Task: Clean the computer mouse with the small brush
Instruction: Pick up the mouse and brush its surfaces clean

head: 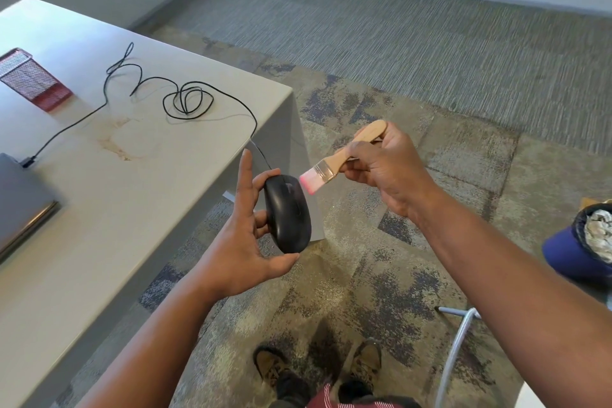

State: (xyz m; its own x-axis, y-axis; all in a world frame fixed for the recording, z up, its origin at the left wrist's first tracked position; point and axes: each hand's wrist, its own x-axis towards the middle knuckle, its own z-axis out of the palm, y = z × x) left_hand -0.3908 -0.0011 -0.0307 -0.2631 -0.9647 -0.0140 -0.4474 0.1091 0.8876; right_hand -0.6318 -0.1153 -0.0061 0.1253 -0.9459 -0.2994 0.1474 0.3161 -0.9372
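Head view, left hand (243, 235) holding mouse (287, 214), brush (334, 164)

— Where does the single view sit?
— On the person's head, looking forward and steeply down, past the table (139, 195) edge at left, to shoes (366, 364) on carpet (397, 53).
— Close?
— Arm's length; wide-angle.

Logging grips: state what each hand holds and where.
Left hand holds the mouse by its sides; right hand grips the brush by its wooden handle.
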